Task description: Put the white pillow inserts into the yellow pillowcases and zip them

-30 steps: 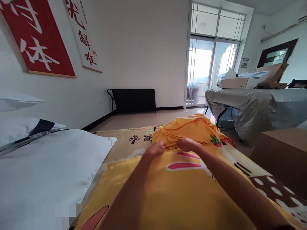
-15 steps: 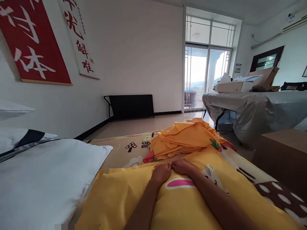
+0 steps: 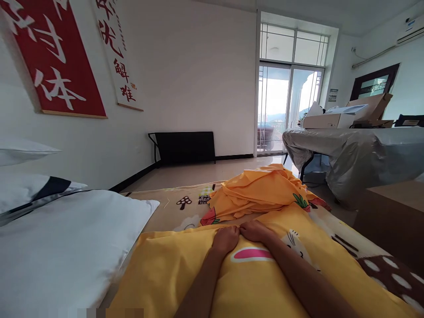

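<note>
Two hands [image 3: 226, 239] [image 3: 254, 230] on one yellow rabbit-print cloth [image 3: 250, 287]

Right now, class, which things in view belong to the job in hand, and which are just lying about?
In the job: left hand, right hand, yellow cloth; perhaps the orange cloth.
Seemingly lying about: white pillow, brown box, white box.

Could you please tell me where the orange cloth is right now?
In the head view, the orange cloth lies crumpled right of centre on the patterned blanket, just beyond the right hand and the yellow fabric.
</note>
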{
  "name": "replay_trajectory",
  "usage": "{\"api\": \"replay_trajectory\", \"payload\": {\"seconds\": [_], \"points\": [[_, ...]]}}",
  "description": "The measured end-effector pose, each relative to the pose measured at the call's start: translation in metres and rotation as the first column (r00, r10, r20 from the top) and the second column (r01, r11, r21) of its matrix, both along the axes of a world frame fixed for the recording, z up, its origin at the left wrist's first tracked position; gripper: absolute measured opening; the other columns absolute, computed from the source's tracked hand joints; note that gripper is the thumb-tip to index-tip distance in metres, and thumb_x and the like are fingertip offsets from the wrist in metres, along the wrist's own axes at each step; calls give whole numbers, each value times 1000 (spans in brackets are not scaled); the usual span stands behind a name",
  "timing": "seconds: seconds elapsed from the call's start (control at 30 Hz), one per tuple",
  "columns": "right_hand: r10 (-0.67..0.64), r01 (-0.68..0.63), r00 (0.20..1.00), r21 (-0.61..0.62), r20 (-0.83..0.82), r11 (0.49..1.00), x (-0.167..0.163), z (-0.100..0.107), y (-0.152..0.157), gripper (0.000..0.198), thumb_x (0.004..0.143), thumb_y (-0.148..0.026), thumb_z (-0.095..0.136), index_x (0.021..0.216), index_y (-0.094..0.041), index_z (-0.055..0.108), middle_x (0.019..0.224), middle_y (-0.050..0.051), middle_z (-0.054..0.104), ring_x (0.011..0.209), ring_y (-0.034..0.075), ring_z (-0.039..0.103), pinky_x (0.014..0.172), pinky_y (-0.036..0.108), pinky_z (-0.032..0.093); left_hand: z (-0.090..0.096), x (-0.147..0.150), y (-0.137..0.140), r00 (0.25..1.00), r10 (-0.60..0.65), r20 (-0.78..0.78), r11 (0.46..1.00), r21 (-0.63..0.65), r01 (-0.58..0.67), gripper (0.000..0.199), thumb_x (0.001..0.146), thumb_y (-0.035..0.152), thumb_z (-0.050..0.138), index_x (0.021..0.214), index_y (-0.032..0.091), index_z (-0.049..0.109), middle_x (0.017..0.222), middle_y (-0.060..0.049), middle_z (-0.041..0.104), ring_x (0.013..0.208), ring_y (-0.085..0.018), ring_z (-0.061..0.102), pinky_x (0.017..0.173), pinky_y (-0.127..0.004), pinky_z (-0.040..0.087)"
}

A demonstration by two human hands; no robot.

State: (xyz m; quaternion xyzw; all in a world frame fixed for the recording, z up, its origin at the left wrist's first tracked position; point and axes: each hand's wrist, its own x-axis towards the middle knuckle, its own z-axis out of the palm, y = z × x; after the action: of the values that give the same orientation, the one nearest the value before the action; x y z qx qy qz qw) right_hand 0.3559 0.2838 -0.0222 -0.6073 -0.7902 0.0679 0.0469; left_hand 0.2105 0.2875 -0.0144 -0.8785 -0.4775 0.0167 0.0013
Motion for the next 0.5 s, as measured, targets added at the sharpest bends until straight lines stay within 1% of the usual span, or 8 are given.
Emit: {"api": "replay_trajectory", "payload": {"seconds": [0.27,0.5], "points": [[-2,2,1000,-13,-16,1000,0,2,-1,41,89,-29,32,98,-15,69,105,15,69,95,24,64,75,30,43,1,0,-1,1000,19,20,1000,-14,-19,32,94,35,41,108,13,59,109,-9,64,98,-19,61,90,-44,46],[-8,8,1000,-21,-25,1000,-1,2,0,40,89,-28,32,98,-15,69,106,15,68,96,24,64,76,30,42,2,0,-1,999,32,30,999,-28,-31,33,93,37,41,109,13,59,110,-9,63,100,-20,60,92,-45,45]]}}
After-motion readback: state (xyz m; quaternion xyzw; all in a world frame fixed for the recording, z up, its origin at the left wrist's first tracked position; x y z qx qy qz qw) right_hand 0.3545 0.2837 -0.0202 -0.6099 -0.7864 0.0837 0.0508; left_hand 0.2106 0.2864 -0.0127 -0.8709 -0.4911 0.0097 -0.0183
